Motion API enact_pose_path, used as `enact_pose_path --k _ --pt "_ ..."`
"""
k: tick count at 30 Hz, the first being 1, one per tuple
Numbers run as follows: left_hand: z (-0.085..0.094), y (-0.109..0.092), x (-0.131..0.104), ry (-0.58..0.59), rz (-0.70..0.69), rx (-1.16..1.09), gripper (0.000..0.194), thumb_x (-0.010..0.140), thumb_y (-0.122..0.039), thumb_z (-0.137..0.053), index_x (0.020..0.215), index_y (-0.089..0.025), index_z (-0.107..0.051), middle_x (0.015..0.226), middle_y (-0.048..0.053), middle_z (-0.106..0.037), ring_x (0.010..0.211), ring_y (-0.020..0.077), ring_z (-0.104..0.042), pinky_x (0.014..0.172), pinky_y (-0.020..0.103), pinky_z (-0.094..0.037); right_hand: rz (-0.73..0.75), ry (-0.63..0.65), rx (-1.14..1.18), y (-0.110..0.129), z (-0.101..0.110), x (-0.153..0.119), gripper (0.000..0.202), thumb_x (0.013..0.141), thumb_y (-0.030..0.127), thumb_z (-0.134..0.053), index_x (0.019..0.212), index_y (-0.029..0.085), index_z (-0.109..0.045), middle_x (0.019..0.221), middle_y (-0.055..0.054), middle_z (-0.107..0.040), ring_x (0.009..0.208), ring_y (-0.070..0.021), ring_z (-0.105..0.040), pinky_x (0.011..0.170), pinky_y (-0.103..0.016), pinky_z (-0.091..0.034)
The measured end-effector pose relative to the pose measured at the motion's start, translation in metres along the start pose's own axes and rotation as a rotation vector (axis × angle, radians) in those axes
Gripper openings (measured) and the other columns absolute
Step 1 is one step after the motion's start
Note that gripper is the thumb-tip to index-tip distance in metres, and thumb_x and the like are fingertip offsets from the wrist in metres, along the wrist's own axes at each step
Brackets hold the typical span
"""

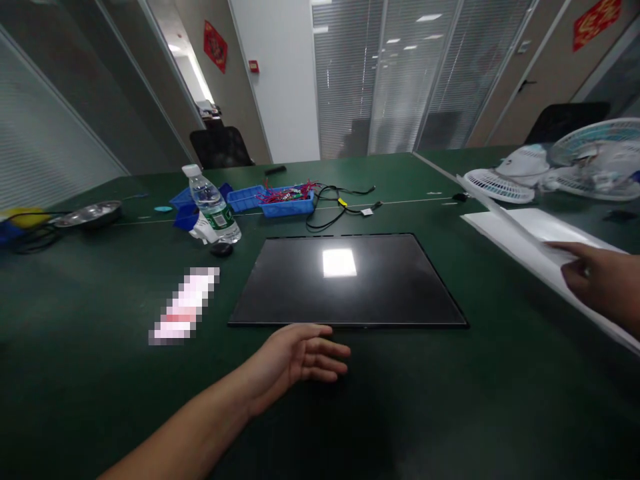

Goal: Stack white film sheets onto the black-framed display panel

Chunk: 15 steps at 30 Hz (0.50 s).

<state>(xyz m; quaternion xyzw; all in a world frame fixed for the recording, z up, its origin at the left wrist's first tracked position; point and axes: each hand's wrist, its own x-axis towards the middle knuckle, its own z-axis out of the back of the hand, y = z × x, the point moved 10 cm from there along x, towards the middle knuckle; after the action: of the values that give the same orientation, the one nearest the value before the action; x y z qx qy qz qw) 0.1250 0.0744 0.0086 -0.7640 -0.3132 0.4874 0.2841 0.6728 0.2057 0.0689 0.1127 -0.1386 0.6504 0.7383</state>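
Note:
A flat black display panel [390,287] lies face up on the green table, a bright light reflected in its glass. At its near edge is my left hand [305,357], palm turned sideways, fingers stretched out and slightly bent, holding nothing. Whether the thumb side touches the panel's edge I cannot tell. Over on the right, my right hand [603,283] pinches a thin white sheet [495,205], its far corner lifted off the table. Beneath it lies more white sheet material [550,230]; whether the two are joined is unclear.
Left of the panel are a blurred-out pink-and-white rectangle [185,307], a black mouse-like object [221,249] and a water bottle [215,207]. Behind it lie blue trays [287,208] with red wires and a black cable [325,223]. White fan parts [500,183] stand far right; a metal dish [93,215] sits left.

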Motion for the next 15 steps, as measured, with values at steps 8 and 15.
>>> enact_pose_path --k 8,15 --pt "0.118 -0.144 -0.001 -0.66 -0.668 1.12 0.05 0.093 -0.056 -0.054 0.128 -0.023 -0.071 0.126 0.01 -0.076 0.114 0.0311 -0.07 0.106 0.048 -0.051 0.572 -0.175 0.24 0.243 0.055 -0.04 0.052 0.1 0.02 -0.039 0.145 0.024 -0.063 0.15 -0.005 -0.06 0.127 -0.0277 -0.064 0.101 -0.045 -0.058" --pt "0.175 -0.137 0.028 -0.715 -0.777 1.202 0.069 0.102 -0.058 -0.035 0.152 -0.013 -0.051 0.166 0.015 -0.045 0.155 0.0278 -0.04 0.128 0.048 -0.029 0.762 -0.135 0.251 0.325 0.009 -0.057 0.044 0.095 0.013 -0.052 0.133 0.024 -0.071 0.139 -0.006 -0.067 0.126 -0.0251 -0.066 0.102 -0.046 -0.061"
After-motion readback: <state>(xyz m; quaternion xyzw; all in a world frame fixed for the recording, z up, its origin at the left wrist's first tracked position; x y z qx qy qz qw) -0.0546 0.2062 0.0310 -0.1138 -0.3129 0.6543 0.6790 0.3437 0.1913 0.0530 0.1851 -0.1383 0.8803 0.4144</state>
